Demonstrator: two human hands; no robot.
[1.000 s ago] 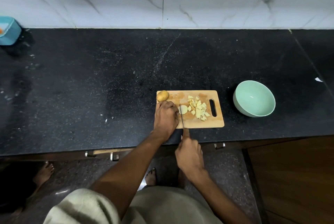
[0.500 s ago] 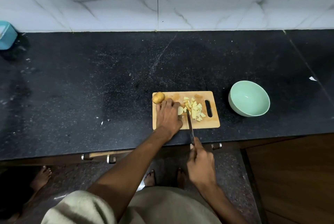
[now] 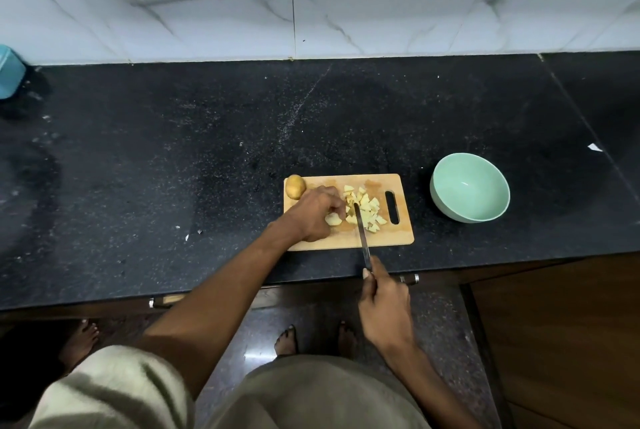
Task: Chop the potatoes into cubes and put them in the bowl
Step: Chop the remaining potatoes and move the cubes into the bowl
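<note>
Fingers on potato piece, knife beside

A black stone counter carries a wooden cutting board, mint bowl and blue container.

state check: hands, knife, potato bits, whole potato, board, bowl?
left hand: holds potato piece on board
right hand: grips knife handle
knife: blade over cubes
cubes: piled on cutting board
whole potato: uncut, board's far-left corner
bowl: upright, empty, right of board
</note>
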